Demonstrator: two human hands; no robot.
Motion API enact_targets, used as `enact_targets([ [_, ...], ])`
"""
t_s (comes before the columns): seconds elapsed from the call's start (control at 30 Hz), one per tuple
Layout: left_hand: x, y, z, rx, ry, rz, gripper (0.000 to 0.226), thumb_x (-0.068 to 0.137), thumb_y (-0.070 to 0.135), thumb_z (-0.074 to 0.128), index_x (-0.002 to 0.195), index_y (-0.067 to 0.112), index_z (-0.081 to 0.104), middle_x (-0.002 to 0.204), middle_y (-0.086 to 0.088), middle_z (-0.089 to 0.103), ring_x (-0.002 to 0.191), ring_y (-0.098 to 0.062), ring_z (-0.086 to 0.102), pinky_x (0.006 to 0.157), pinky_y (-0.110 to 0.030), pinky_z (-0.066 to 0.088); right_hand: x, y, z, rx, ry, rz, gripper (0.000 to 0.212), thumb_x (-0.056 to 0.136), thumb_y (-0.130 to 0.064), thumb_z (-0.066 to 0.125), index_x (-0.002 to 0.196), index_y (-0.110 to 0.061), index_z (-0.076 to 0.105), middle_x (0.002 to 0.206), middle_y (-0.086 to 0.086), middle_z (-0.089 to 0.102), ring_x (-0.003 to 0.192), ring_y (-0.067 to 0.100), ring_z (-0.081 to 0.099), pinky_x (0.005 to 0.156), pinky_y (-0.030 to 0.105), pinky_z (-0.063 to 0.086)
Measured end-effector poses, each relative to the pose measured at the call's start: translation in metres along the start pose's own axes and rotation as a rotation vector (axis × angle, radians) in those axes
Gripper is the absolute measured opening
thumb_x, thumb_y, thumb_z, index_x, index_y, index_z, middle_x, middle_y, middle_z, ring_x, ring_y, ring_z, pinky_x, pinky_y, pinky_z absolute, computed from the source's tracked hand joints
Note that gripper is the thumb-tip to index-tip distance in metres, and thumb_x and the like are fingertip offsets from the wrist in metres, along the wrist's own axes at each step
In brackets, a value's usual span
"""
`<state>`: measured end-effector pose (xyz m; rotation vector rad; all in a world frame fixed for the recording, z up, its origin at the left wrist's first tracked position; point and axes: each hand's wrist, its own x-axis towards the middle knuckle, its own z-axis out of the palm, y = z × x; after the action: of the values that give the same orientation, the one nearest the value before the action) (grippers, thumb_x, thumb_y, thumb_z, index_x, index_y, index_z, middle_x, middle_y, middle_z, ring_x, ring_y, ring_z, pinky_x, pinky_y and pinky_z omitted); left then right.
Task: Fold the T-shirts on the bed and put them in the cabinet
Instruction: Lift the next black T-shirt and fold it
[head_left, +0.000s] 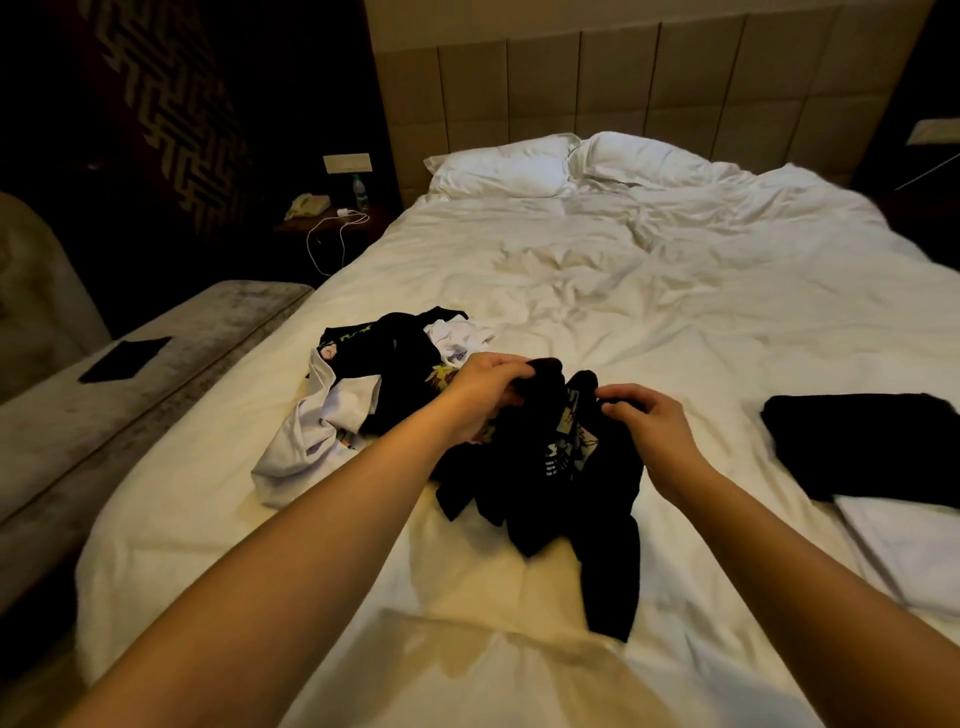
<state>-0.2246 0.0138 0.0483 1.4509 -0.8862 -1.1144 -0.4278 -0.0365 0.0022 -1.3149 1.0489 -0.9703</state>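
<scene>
Hands meet over a crumpled black T-shirt (550, 467) with a pale printed graphic, bunched on the white bed (649, 322) near its foot. The left hand (480, 392) has its fingers curled over the top edge of the black fabric, gripping a raised fold. The right hand (647, 421) pinches another part of the same shirt between thumb and fingertips, just beside the left hand. The rest of the shirt trails down toward the near edge of the bed.

Just behind and to the left of it lies a pile of unfolded shirts (374, 379), black and white mixed together, with a white one spilling toward the bed's left side. On the right side of the bed sits a folded black garment (867, 441), and touching its near edge lies a folded white one (909, 545).

Two white pillows (571, 163) rest against the padded beige headboard (649, 73). A nightstand (327, 218) to the left holds a telephone (306, 205), a water bottle (360, 191) and a white charging cable (332, 234). A grey upholstered bench (104, 415) runs along the bed's left side with a flat dark object (124, 358) on it.
</scene>
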Motion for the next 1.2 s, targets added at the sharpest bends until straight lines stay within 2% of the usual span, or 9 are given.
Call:
enact_targets([
  [0.13,-0.015,0.015,0.023,-0.152,-0.022,0.031,0.015,0.098,0.006,0.055,0.089,0.009,0.067,0.066,0.002,0.069,0.059,-0.013,0.061,0.056,-0.02,0.049,-0.01,-0.008,-0.014,0.066,0.061,0.011,0.023,0.091,-0.002,0.055,0.1,-0.014,0.072,0.089,0.011,0.07,0.077,0.024,0.066,0.074,0.038,0.054],
  [0.33,-0.034,0.015,0.067,-0.115,-0.186,0.018,0.017,0.098,0.003,0.053,0.087,0.008,0.066,0.068,0.0,0.069,0.059,-0.012,0.062,0.06,-0.023,0.048,-0.02,-0.014,-0.046,0.088,0.178,-0.013,0.022,0.09,-0.006,0.056,0.096,-0.018,0.073,0.084,0.013,0.067,0.073,0.023,0.064,0.072,0.036,0.054],
  [0.4,-0.034,0.008,0.072,0.012,-0.173,0.016,0.022,0.097,0.006,0.054,0.077,0.011,0.063,0.06,0.002,0.061,0.052,-0.012,0.055,0.051,-0.023,0.043,-0.023,-0.011,-0.06,0.066,0.248,-0.027,0.02,0.09,-0.007,0.058,0.091,-0.018,0.074,0.081,0.008,0.067,0.071,0.021,0.063,0.068,0.032,0.053],
  [0.5,-0.031,-0.01,0.066,0.507,-0.116,0.015,0.036,0.092,0.016,0.055,0.061,0.017,0.038,0.049,0.005,0.031,0.045,-0.015,0.027,0.051,-0.031,0.02,-0.026,-0.001,-0.078,-0.067,0.276,0.013,0.013,0.092,-0.012,0.06,0.093,-0.012,0.074,0.087,0.008,0.069,0.069,0.017,0.063,0.061,0.027,0.051],
  [0.6,-0.027,-0.042,0.05,0.894,-0.16,-0.13,0.033,0.098,0.028,0.047,0.068,0.016,0.041,0.058,0.0,0.037,0.052,-0.018,0.036,0.051,-0.032,0.028,-0.023,0.019,-0.098,-0.367,0.09,0.185,0.015,0.09,-0.018,0.065,0.097,-0.005,0.071,0.087,0.014,0.07,0.069,0.023,0.064,0.064,0.031,0.052],
  [0.77,-0.016,-0.075,0.022,1.019,-0.225,-0.23,0.036,0.103,0.031,0.039,0.072,0.012,0.045,0.063,-0.004,0.038,0.056,-0.017,0.035,0.057,-0.036,0.024,-0.018,0.056,-0.119,-1.02,-0.283,0.437,0.052,0.096,-0.051,0.053,0.098,-0.001,0.065,0.103,0.013,0.068,0.091,0.027,0.065,0.074,0.032,0.048],
  [0.9,-0.001,-0.08,0.018,1.094,-0.297,-0.192,0.031,0.096,0.031,0.056,0.074,0.01,0.061,0.062,-0.005,0.054,0.056,-0.019,0.047,0.058,-0.032,0.034,-0.006,0.071,-0.117,-0.781,-0.226,0.503,0.059,0.092,-0.058,0.058,0.081,-0.001,0.064,0.085,0.012,0.067,0.073,0.025,0.065,0.066,0.03,0.048],
  [1.07,0.014,-0.078,0.031,0.967,-0.238,0.024,0.012,0.093,0.031,0.064,0.096,0.02,0.069,0.096,0.002,0.069,0.093,-0.02,0.065,0.075,-0.029,0.05,0.006,0.084,-0.108,-0.718,-0.231,0.541,0.049,0.092,-0.043,0.065,0.097,0.006,0.066,0.086,0.015,0.07,0.071,0.026,0.066,0.058,0.028,0.049],
  [1.2,0.025,-0.091,0.044,1.169,-0.173,-0.018,0.064,0.086,0.053,0.068,0.136,0.016,0.054,0.131,-0.006,0.055,0.121,-0.027,0.053,0.101,-0.043,0.047,0.01,0.079,-0.094,-0.952,-0.352,0.477,0.029,0.095,-0.022,0.057,0.103,0.005,0.065,0.097,0.015,0.068,0.085,0.028,0.065,0.071,0.032,0.05],
])
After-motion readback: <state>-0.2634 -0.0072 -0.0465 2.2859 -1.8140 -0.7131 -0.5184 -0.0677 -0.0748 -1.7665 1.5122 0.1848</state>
